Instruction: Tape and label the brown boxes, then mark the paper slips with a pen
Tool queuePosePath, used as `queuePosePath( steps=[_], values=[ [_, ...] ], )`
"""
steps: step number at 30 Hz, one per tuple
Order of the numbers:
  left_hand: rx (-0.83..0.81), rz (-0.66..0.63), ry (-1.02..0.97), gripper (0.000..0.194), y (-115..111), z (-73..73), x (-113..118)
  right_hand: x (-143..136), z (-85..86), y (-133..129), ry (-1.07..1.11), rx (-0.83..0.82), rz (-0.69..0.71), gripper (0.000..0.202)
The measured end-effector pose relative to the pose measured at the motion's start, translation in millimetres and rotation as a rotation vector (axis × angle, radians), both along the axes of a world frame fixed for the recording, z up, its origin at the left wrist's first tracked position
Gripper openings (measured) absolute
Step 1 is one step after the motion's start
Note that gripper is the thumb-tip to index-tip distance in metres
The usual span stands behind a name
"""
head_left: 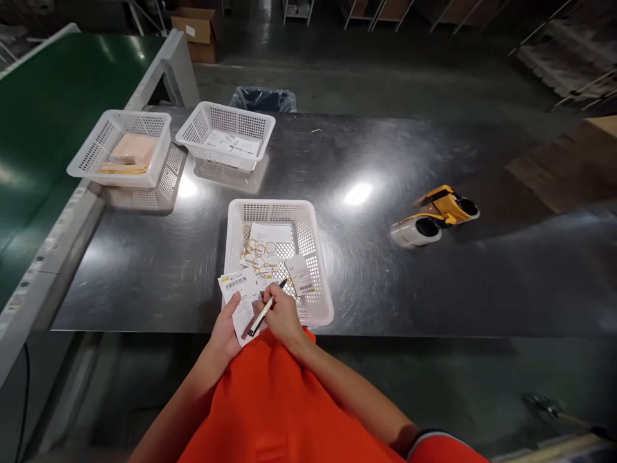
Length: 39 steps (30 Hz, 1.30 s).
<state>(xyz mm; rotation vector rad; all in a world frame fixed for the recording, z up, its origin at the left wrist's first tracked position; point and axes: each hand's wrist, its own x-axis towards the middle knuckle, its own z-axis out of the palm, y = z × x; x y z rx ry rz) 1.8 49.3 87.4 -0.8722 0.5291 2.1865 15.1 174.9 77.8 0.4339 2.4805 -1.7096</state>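
My left hand (226, 329) holds a stack of white printed slips (242, 302) with barcodes, its thumb on top, at the near left corner of the front basket. In my right hand (284, 316) is a black and white marker (261, 315), slanting across the lower part of the slips. The white perforated basket (324, 302) stands under and beyond both hands. Inside it lie more paper slips (299, 275) and several yellow rubber bands (270, 247).
Two more white baskets stand at the back left, one with pinkish packets (137, 149), one with papers (231, 143). Two tape dispensers (446, 206) are on the metal table (366, 270) to the right. A green conveyor (62, 96) runs along the left; brown cardboard (563, 167) lies far right.
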Motion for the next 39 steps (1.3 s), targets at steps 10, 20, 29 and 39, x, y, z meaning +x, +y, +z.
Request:
queuePosePath(
  steps=[10,20,29,39],
  values=[
    [-0.019,-0.048,-0.024,0.048,-0.4,2.3,-5.0,-7.3,34.1,19.2,0.159,0.233,0.041,0.024],
    [0.036,-0.027,0.016,0.046,4.2,-3.2,3.1,-25.5,20.9,-4.8,0.094,-0.421,-0.178,0.035],
    [0.102,-0.093,0.015,0.069,1.9,-9.2,8.9,-20.3,-0.1,4.3,0.208,-0.092,-0.14,0.038],
    [0.027,-0.1,-0.035,0.069,1.9,-5.4,8.9,-20.7,-1.1,5.0,0.262,0.055,-0.007,0.035]
  ],
)
